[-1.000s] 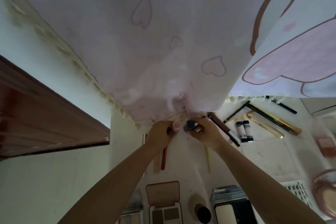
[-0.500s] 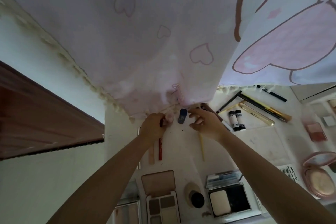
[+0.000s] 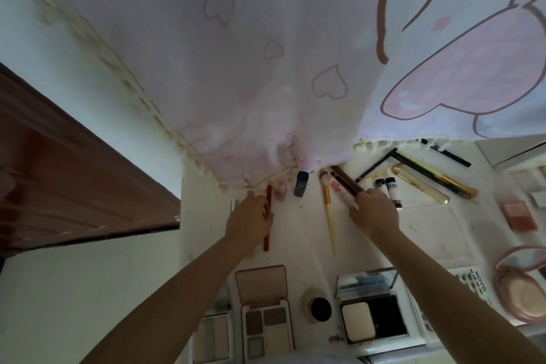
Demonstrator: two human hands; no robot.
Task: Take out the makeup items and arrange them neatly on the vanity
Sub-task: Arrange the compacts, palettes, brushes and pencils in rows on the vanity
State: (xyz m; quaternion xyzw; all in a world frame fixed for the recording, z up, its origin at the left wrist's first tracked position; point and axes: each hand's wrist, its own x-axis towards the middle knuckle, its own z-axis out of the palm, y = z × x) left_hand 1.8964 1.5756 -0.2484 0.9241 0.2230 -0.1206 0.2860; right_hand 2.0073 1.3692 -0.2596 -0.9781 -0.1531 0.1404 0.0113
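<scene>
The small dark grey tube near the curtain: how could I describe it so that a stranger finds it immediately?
Start at the pink heart-print curtain that hangs over the back of the white vanity. Just below its fringed hem, between the two hands, lies the dark grey tube. It is short, stubby and dark, unlike the red pencil to its left and the long yellow brush to its right.
</scene>
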